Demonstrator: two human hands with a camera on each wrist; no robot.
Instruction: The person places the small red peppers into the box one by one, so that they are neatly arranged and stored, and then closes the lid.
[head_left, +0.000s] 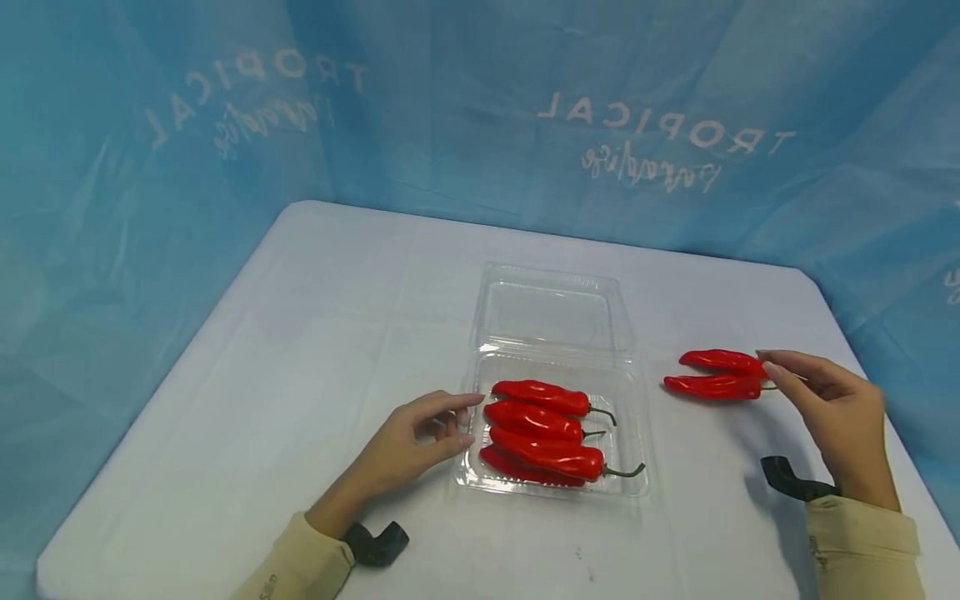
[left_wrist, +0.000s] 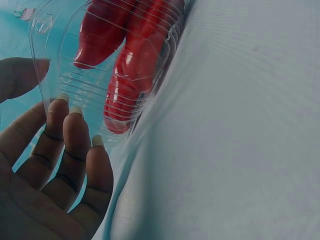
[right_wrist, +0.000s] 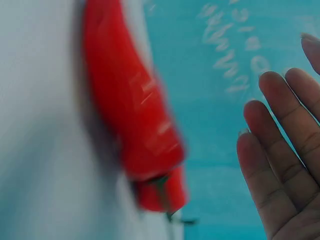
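Note:
A clear plastic clamshell box (head_left: 633,417) lies with its lid folded back, and several red peppers (head_left: 551,454) with green stems rest side by side in its base. My left hand (head_left: 420,433) is at the box's left edge, thumb and index finger apart. In the left wrist view the fingertips (left_wrist: 75,111) are at the ribbed wall; whether they press it I cannot tell. My right hand (head_left: 840,404) hovers by the stem ends of two red peppers (head_left: 712,387) on the table. In the right wrist view its fingers are nearly straight, apart from the blurred peppers (right_wrist: 135,110).
The transparent lid (head_left: 551,312) lies flat behind the base. A white-covered table (head_left: 300,333) has rounded corners. Blue sheeting (head_left: 465,108) with mirrored lettering hangs behind and beside it. A black strap piece (head_left: 791,479) sticks out at the right wrist.

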